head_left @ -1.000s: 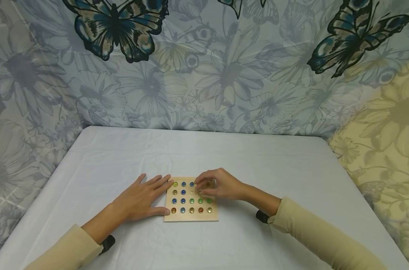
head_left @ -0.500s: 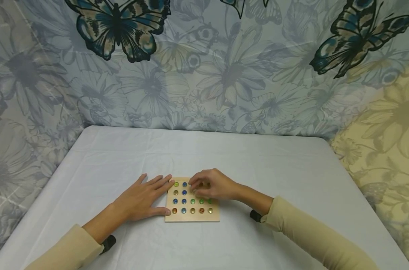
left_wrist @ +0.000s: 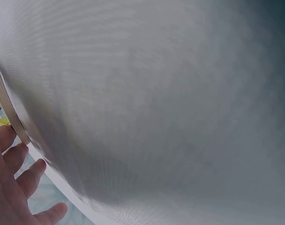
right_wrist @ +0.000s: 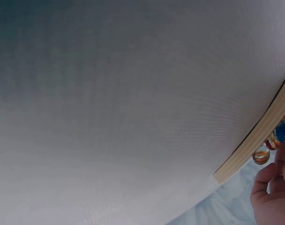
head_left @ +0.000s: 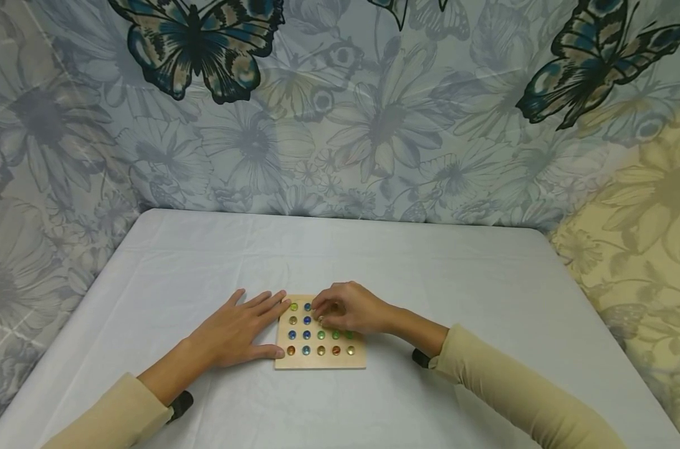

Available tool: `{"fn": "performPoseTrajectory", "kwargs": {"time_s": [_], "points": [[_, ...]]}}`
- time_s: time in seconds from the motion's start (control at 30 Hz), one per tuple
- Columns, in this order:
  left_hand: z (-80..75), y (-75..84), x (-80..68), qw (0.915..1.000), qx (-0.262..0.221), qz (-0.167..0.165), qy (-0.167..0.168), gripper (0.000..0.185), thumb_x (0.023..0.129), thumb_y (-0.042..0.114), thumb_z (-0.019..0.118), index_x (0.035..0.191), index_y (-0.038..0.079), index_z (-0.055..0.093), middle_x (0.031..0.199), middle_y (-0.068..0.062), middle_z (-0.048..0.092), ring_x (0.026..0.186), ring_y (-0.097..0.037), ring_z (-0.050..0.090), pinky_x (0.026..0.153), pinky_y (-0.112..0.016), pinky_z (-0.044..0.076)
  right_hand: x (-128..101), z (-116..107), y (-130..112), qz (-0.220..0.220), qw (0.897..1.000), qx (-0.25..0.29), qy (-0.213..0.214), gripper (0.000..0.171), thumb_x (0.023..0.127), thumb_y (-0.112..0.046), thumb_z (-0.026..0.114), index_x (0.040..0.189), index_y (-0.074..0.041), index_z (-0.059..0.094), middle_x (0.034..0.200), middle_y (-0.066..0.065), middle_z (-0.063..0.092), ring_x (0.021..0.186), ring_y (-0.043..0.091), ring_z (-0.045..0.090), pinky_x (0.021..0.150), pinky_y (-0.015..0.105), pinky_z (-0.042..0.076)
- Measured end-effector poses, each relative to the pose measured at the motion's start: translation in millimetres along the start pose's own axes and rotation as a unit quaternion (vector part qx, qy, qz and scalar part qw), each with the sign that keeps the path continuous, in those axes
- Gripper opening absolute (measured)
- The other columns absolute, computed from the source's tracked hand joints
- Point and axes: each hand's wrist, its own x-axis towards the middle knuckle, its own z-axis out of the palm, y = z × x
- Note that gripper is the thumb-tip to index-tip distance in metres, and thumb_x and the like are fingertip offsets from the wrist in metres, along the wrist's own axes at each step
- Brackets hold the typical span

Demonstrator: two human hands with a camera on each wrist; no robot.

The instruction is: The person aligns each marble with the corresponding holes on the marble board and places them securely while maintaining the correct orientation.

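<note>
A square wooden board (head_left: 320,363) lies on the white table, with rows of glass marbles seated in its holes. Blue marbles (head_left: 307,335) stand towards its left, green marbles (head_left: 321,335) in the row beside them, and amber ones (head_left: 291,350) in the nearest row. My left hand (head_left: 235,330) rests with fingers spread, its fingertips and thumb on the board's left edge. Over the upper middle of the board, my right hand (head_left: 356,308) pinches a pale marble (head_left: 320,320) between thumb and fingers. That hand hides the board's upper right part.
A white cloth covers the table (head_left: 429,268). Behind it hangs a fabric backdrop (head_left: 384,125) printed with flowers and butterflies. A dark wrist camera (head_left: 181,405) sits under the left wrist, another (head_left: 421,358) under the right.
My right hand has shifted a little left across the board, bringing the pale marble over a hole that showed bare earlier. My left hand has stayed at the board's edge.
</note>
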Motion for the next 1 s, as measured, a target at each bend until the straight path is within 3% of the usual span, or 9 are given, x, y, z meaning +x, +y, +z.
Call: {"fn": "performPoseTrajectory", "kwargs": {"time_s": [0.27,0.43,0.63,0.73,0.83,1.0], "points": [[0.3,0.3,1.9,1.0000,0.005,0.003,0.005,0.091,0.089,0.078,0.041,0.157,0.018,0.035,0.161,-0.004,0.032,0.146,-0.029,0.034,0.112,-0.066,0.024,-3,-5,1,0.005,1.000,0.001,0.004,0.028,0.088,-0.007,0.075,0.116,-0.007,0.070,0.103,-0.005,0.074,0.094,0.003,0.065,0.086,0.027,0.053],[-0.2,-1.5,4.0,1.0000,0.004,-0.001,0.003,0.091,0.089,0.078,0.042,0.157,0.020,0.034,0.161,-0.003,0.031,0.146,-0.029,0.033,0.113,-0.066,0.023,-10,-21,4,0.002,0.999,-0.016,0.051,0.028,0.089,-0.008,0.075,0.116,-0.004,0.070,0.106,0.002,0.073,0.097,0.015,0.066,0.090,0.039,0.054],[-5.9,-4.7,8.4,0.9997,-0.009,-0.012,0.017,0.087,0.090,0.075,0.045,0.157,0.021,0.034,0.161,-0.003,0.032,0.146,-0.030,0.032,0.113,-0.065,0.023,-30,-45,17,0.053,0.989,-0.082,0.109,0.040,0.091,-0.013,0.073,0.128,-0.001,0.063,0.126,0.012,0.067,0.110,0.030,0.064,0.095,0.050,0.050],[-13.3,-8.8,12.7,0.9980,0.002,-0.030,0.056,0.083,0.092,0.068,0.051,0.156,0.017,0.035,0.160,-0.007,0.033,0.145,-0.033,0.033,0.112,-0.065,0.024,-43,-54,26,0.103,0.976,-0.149,0.117,0.053,0.092,-0.024,0.073,0.139,-0.006,0.055,0.138,0.013,0.058,0.123,0.033,0.057,0.100,0.055,0.045],[-21.9,-16.7,18.1,0.9933,0.022,-0.072,0.088,0.081,0.095,0.063,0.053,0.157,0.015,0.034,0.161,-0.009,0.032,0.145,-0.034,0.032,0.113,-0.065,0.022,-56,-62,38,0.159,0.956,-0.212,0.123,0.065,0.094,-0.037,0.069,0.148,-0.010,0.044,0.149,0.017,0.046,0.135,0.035,0.046,0.103,0.063,0.036],[-31.4,-40.4,25.9,0.9817,0.045,-0.151,0.106,0.077,0.100,0.059,0.046,0.159,0.014,0.026,0.164,-0.013,0.022,0.149,-0.035,0.021,0.115,-0.066,0.014,-73,-79,59,0.217,0.921,-0.288,0.146,0.075,0.098,-0.053,0.054,0.157,-0.014,0.030,0.159,0.022,0.027,0.143,0.042,0.032,0.107,0.070,0.023]]}}
